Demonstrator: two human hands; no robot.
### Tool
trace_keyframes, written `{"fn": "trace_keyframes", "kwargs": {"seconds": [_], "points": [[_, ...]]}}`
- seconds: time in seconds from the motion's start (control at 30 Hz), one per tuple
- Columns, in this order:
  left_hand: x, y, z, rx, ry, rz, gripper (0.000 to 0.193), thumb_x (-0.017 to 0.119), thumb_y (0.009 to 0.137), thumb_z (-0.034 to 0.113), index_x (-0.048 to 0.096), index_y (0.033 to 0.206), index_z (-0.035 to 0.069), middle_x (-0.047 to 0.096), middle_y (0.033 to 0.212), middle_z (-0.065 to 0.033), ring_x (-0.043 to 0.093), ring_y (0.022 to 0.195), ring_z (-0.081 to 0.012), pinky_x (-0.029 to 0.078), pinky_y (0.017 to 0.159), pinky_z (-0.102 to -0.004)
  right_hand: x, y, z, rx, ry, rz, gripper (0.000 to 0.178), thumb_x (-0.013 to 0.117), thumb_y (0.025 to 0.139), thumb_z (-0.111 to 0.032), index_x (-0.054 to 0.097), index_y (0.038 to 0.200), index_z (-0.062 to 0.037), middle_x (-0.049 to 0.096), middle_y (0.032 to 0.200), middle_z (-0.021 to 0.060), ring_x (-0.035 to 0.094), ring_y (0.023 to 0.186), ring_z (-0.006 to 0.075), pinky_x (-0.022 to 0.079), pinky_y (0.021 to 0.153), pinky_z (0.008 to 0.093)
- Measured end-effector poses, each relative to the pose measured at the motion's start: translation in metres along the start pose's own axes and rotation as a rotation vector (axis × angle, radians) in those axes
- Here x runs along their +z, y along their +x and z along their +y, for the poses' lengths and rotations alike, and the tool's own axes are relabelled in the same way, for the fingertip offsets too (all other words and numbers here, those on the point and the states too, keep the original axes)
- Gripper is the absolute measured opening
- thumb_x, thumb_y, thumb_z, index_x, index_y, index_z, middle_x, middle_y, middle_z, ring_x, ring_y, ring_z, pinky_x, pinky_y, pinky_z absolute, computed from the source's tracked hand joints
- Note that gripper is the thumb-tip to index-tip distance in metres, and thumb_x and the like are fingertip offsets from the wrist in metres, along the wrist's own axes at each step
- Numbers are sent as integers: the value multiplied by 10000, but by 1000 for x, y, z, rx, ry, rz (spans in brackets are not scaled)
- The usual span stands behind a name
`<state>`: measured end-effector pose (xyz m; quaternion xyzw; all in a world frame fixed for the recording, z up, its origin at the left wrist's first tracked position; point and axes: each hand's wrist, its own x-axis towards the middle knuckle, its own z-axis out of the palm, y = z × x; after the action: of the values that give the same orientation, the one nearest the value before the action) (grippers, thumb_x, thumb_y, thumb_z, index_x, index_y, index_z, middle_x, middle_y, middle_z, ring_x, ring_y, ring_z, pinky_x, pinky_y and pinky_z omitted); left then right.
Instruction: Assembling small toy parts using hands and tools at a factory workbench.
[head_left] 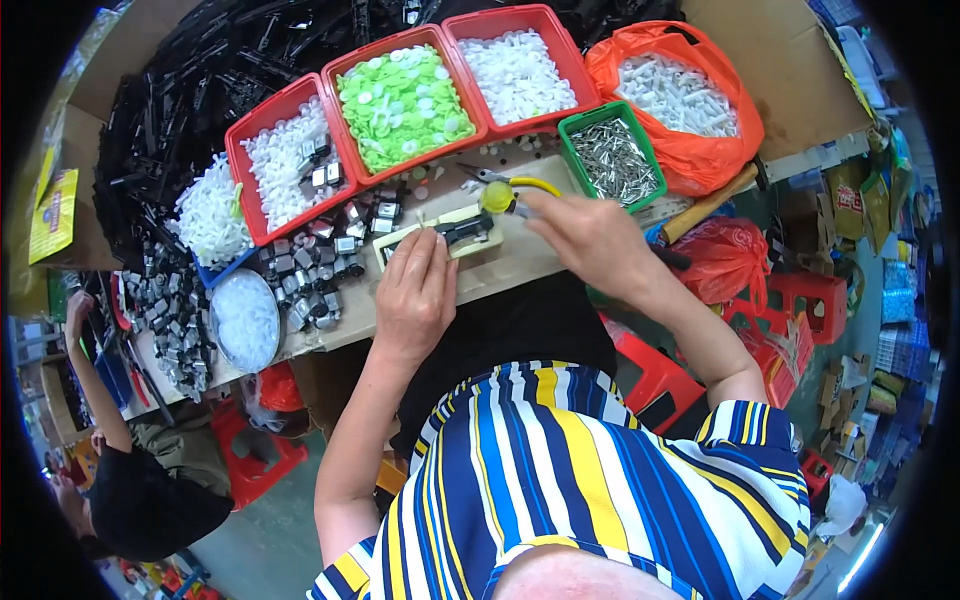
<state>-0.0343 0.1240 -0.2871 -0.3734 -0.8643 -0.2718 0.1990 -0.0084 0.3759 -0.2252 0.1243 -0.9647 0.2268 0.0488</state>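
Observation:
My left hand (415, 295) has its fingers closed on the left part of a long cream block (484, 243) at the table's front edge. A narrow black part (462, 229) lies in the block, just right of those fingertips. Wrapped round the handle of a small hammer, my right hand (592, 237) is to the right of the block. The hammer's round yellow-green head (497, 197) hangs over the block's right end; my palm hides most of the handle. Behind it, pliers (534, 184) with a yellow handle lie on the table.
Red trays hold white pieces (515, 75) and green pieces (400, 105). A green basket (655, 190) of metal pins and an orange bag (735, 150) stand right. Metal-and-black parts (310, 275) and a clear bowl (246, 320) lie left. Another person (150, 500) sits far left.

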Motion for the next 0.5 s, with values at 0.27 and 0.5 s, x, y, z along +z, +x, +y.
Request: {"fn": "trace_keyframes", "kwargs": {"seconds": [0.27,0.5], "points": [[-1,6,-1,-10,-2,-2,273,735,821,18,685,1064,-95,643,1137,-197,628,1086,-353,527,942,-416,-65,56,125,102,-357,523,188,587,954,-133,649,1103,-37,676,912,220,666,802,431,542,678,510],[-2,8,3,-13,-5,3,280,744,803,8,688,1059,-93,643,1127,-190,632,1067,-356,531,929,-421,-52,65,187,116,-469,492,235,600,937,-124,663,1149,-44,648,985,218,650,909,409,534,789,507]]}}
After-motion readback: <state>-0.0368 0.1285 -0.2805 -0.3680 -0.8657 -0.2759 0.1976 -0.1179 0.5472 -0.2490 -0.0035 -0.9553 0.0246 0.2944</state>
